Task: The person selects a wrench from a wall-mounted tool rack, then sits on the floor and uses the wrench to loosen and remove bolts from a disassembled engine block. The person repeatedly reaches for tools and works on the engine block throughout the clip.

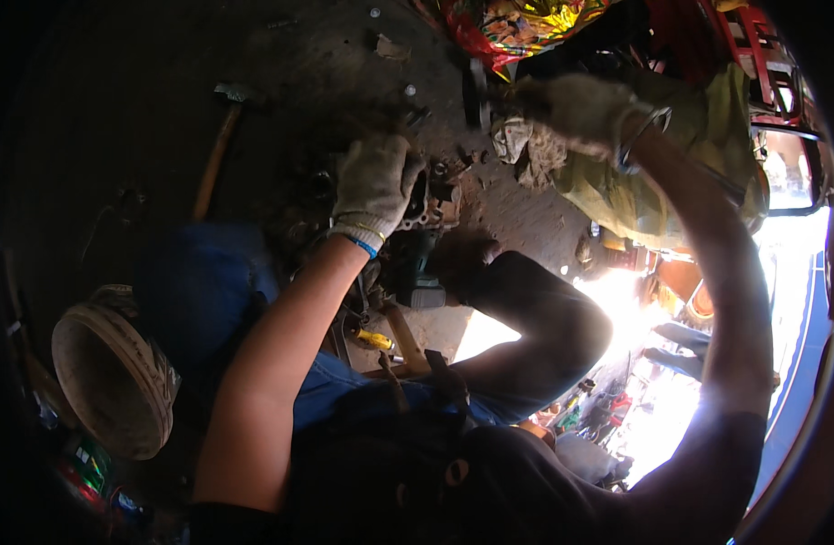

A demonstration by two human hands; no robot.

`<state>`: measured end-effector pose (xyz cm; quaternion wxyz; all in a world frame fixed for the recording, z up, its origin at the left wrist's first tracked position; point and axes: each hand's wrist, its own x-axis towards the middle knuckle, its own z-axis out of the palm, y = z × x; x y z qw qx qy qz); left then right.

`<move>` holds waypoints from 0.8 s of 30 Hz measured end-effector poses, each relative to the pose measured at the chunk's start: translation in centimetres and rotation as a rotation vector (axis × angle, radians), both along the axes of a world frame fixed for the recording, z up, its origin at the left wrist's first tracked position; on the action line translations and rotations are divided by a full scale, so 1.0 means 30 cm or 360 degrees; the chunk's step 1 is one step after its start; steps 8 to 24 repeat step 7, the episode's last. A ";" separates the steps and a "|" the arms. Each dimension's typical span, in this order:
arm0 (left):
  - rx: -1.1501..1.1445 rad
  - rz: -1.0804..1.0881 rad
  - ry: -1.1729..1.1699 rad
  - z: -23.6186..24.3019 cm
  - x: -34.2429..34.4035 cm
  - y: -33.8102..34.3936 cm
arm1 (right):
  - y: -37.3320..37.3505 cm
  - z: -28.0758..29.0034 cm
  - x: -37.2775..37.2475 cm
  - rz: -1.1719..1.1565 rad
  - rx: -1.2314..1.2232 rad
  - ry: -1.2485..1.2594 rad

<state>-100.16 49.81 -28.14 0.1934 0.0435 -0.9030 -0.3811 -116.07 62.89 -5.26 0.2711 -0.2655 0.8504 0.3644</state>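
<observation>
My left hand [373, 182], in a pale work glove, is closed over a greasy metal machine part [421, 213] on the floor between my legs. What its fingers hold is hidden and dark. Raised off to the right, my gloved right hand [585, 113] is closed round the handle of a hammer, blurred by motion. The dark hammer head [477, 95] points toward the left hand and stands apart from the metal part. Close below the part lies a dark cordless power tool [423, 283].
Another hammer [219, 159] with a wooden handle lies at the left. A dirty bucket [113, 377] is tilted at the lower left. Near my legs are a yellow-handled screwdriver [373, 339] and a wooden piece [404, 338]. Rags [531, 145] and a shiny colourful bag [526, 27] lie ahead.
</observation>
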 end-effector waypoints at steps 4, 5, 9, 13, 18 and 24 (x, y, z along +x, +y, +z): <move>0.0010 -0.0044 0.0055 -0.006 -0.008 -0.007 | -0.054 0.163 -0.071 -0.0169 -0.0838 0.0165; -0.0001 -0.0031 0.0036 -0.004 -0.007 -0.006 | -0.128 0.223 -0.081 -0.0464 -0.1001 0.0389; -0.0018 -0.0004 0.0024 0.000 -0.012 -0.015 | -0.125 0.179 -0.043 -0.0364 -0.0963 0.0621; -0.0018 -0.0004 0.0024 0.000 -0.012 -0.015 | -0.125 0.179 -0.043 -0.0364 -0.0963 0.0621; -0.0018 -0.0004 0.0024 0.000 -0.012 -0.015 | -0.125 0.179 -0.043 -0.0364 -0.0963 0.0621; -0.0018 -0.0004 0.0024 0.000 -0.012 -0.015 | -0.125 0.179 -0.043 -0.0364 -0.0963 0.0621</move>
